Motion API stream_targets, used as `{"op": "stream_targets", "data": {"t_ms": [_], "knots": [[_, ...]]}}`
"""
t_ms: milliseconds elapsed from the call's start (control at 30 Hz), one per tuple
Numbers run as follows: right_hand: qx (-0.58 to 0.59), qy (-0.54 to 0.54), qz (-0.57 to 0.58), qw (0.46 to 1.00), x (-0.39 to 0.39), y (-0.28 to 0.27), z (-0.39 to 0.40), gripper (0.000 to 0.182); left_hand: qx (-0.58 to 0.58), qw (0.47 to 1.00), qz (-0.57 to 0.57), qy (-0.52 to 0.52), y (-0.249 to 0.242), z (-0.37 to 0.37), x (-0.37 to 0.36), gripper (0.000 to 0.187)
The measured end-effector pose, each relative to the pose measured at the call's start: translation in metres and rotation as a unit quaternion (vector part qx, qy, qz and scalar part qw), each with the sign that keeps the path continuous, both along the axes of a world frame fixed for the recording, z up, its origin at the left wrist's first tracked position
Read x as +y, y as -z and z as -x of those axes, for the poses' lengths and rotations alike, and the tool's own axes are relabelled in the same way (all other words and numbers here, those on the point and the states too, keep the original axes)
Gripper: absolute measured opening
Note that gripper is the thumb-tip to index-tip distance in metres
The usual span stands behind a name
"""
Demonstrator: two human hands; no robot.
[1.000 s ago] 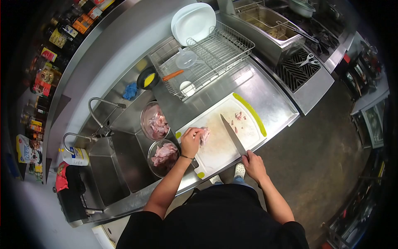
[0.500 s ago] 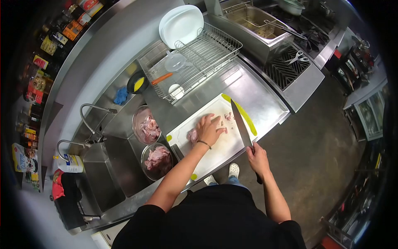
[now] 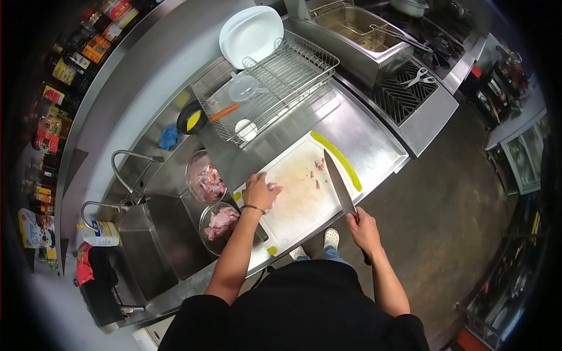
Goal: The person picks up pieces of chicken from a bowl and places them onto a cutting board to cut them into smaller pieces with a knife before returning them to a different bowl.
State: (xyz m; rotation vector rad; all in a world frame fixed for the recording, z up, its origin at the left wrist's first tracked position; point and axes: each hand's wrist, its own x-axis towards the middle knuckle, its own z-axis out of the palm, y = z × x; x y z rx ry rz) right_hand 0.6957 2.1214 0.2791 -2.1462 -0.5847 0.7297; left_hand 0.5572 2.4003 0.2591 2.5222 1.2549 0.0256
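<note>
A white cutting board (image 3: 293,216) with lime-green edging lies on the steel counter. My left hand (image 3: 259,192) is at the board's left side, its fingers curled over a piece of raw meat (image 3: 273,186) that they mostly hide. In my right hand (image 3: 364,229), at the board's right edge, is the handle of a large knife (image 3: 339,187); its blade points away from me across the board. Small meat scraps (image 3: 318,168) lie beside the blade. Left of the board are two clear bowls of raw meat, a far bowl (image 3: 191,175) and a near bowl (image 3: 205,238).
A double sink (image 3: 167,234) with two faucets is on the left. Behind the board stands a wire dish rack (image 3: 293,70) with white plates (image 3: 253,36). A small black pan (image 3: 192,119) and blue cloth (image 3: 168,137) sit near the wall. Scissors (image 3: 419,77) lie by the fryer (image 3: 357,29).
My left hand has moved left across the board, onto the piece of meat at its left side. My right hand and the knife have hardly moved.
</note>
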Motion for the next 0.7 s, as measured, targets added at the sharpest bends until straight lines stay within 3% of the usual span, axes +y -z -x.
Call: {"op": "stream_targets", "data": {"t_ms": [33,100,200,333,433,500,533,600,700], "knots": [[0.001,-0.004,0.0,1.0,0.002,0.001,0.001,0.022,0.001,1.0,0.0,-0.004,0.009,0.009,0.01,0.069],[-0.007,-0.018,0.002,1.0,0.007,0.004,0.004,0.023,-0.062,0.986,0.155,0.013,0.012,0.022,0.02,0.06],[-0.016,-0.051,0.01,0.999,0.016,0.008,0.012,0.023,-0.045,0.98,0.193,-0.011,-0.003,0.025,0.016,0.05],[-0.019,-0.1,-0.001,0.995,0.027,0.009,0.025,0.023,-0.082,0.98,0.178,-0.028,0.015,0.035,0.018,0.047],[-0.016,-0.132,0.033,0.991,0.034,0.004,0.031,0.023,-0.184,0.959,0.213,-0.041,0.034,0.05,0.019,0.046],[-0.018,-0.134,0.01,0.991,0.035,0.01,0.036,0.025,-0.247,0.935,0.254,0.017,0.047,0.058,0.022,0.049],[-0.019,-0.133,-0.013,0.991,0.035,0.013,0.038,0.026,-0.248,0.935,0.254,0.017,0.034,0.057,0.018,0.049],[-0.02,-0.148,-0.006,0.989,0.035,0.015,0.041,0.026,-0.051,0.966,0.246,0.064,0.01,0.054,0.014,0.052],[-0.025,-0.169,0.006,0.985,0.034,0.018,0.045,0.026,-0.087,0.977,0.191,0.035,0.008,0.054,-0.002,0.055]]}}
